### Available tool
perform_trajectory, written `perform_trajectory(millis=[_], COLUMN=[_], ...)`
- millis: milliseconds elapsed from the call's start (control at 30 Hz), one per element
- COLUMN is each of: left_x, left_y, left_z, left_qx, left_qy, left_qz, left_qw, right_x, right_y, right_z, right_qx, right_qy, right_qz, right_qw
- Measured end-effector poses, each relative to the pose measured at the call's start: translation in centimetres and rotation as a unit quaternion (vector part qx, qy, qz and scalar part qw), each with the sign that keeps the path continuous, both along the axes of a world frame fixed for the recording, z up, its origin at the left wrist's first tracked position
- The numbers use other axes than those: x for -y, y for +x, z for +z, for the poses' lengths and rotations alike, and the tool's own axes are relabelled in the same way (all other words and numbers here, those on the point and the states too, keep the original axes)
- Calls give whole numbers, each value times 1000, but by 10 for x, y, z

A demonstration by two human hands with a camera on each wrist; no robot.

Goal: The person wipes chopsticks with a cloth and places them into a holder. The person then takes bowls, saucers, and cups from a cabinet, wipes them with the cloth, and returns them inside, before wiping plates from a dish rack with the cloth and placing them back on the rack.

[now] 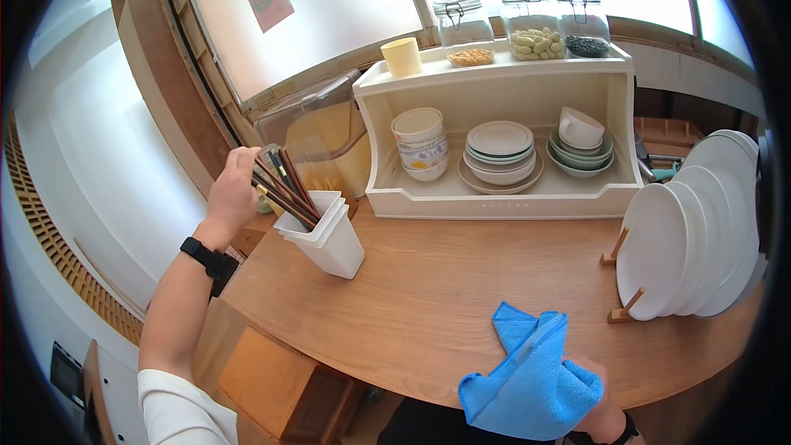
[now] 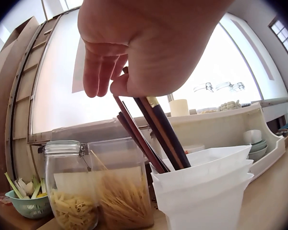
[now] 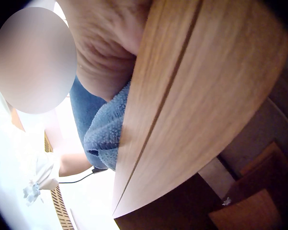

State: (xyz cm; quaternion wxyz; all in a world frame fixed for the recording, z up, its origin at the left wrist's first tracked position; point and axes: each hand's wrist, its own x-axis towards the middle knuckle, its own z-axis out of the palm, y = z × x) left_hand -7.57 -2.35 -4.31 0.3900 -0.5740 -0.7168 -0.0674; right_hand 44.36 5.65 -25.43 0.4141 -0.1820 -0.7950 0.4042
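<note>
My left hand point(image 1: 236, 187) is at the upper ends of several dark chopsticks point(image 1: 290, 196), pinching some between thumb and fingers. In the left wrist view the left hand point(image 2: 144, 43) covers most of their tops, and the chopsticks point(image 2: 165, 129) lean out toward it. Their lower ends stand in nested white plastic containers point(image 1: 334, 239) on the table's left side. Low at the front edge, my right hand point(image 1: 589, 371) holds a blue cloth point(image 1: 531, 375) that drapes over most of it. The right wrist view shows the cloth point(image 3: 108, 129) bunched under the palm beside the table edge.
A white shelf point(image 1: 503, 202) with stacked bowls and plates stands at the back of the wooden table point(image 1: 428, 280). Glass jars point(image 1: 534, 29) and a yellow cup point(image 1: 401, 58) sit on top. White plates point(image 1: 655, 251) stand upright in a rack at right. A pasta jar point(image 2: 69, 191) is at left.
</note>
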Motion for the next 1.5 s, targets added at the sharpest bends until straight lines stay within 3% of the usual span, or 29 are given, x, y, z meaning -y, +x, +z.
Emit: perform_trajectory(millis=[33, 100, 167, 200, 233, 267, 300, 367, 500, 567, 600, 633, 667, 700, 767, 800, 867, 900, 967, 1033, 1067, 1133, 1267, 1333, 1467, 1500], left_x=[2, 6, 10, 10, 10, 10, 10, 10, 19, 27, 29, 31, 32, 33, 33, 36, 47, 58, 75, 84, 80, 60, -32, -98, -225, -245], left_y=[-5, -21, -43, -46, -44, -40, -33, -18, -13, -8, -7, -5, -2, 4, 24, 25, 26, 23, 54, 83, 99, 133, 167, 170, 100, 76], left_z=[-2, -9, -18, -22, -27, -33, -38, -54, -83, -76, -75, -75, -72, -68, -57, -63, -85, -97, -99, -102, -98, -89, -79, -81, -108, -119], left_qx=[28, 57, 181, 181, 364, 532, 531, 667, 658, 687, 687, 718, 746, 746, 739, 740, 515, 423, 352, 296, 298, 302, 500, 645, 682, 682], left_qy=[41, 83, 103, 106, 140, 169, 172, 175, 198, 52, 52, 54, 56, 55, 42, 38, 69, 107, 131, 141, 137, 98, 83, 116, 134, 130], left_qz=[-2, -2, 45, 46, 25, 2, 1, 26, -74, -65, -66, -93, -119, -119, -3, -4, 35, 27, 13, -89, -87, -235, -342, -309, -125, -132], left_qw=[999, 995, 977, 977, 921, 830, 830, 724, 723, 722, 722, 688, 652, 653, 673, 671, 854, 900, 927, 941, 941, 919, 791, 689, 708, 707], right_x=[-3, -11, -11, -10, -10, -9, -8, -7, -4, -3, -3, -2, -2, -1, -2, -2, 0, 2, 7, 9, 9, 9, 9, 8, 4, 3], right_y=[2, 8, 8, 8, 8, 8, 7, 7, 6, 4, 3, 1, -1, -3, 1, 3, 6, 5, 3, 1, 1, 3, 7, 9, 10, 10], right_z=[-1, -4, -4, -4, -4, -4, -4, -5, -5, -12, -14, -9, -2, 2, -1, -1, 1, 3, 6, 6, 6, 6, 7, 9, 13, 14], right_qx=[1, 61, 60, 56, 52, 48, 44, 35, 19, -9, -38, -38, -46, -52, -37, -23, -35, -46, -74, -91, -85, -62, -32, -32, -25, -22], right_qy=[1, 103, 83, 63, 41, 21, 0, -42, -130, -166, -205, -204, -100, 4, -18, -39, -89, -140, -242, -297, -285, -260, -180, -131, -41, -21], right_qz=[2, 41, 47, 51, 54, 58, 62, 68, 74, 80, 86, 86, 60, 35, 49, 61, 53, 55, 56, 54, 51, 55, 75, 75, 52, 41], right_qw=[1000, 992, 994, 995, 996, 997, 997, 996, 989, 983, 974, 974, 992, 998, 998, 997, 994, 988, 966, 949, 953, 962, 980, 988, 997, 999])
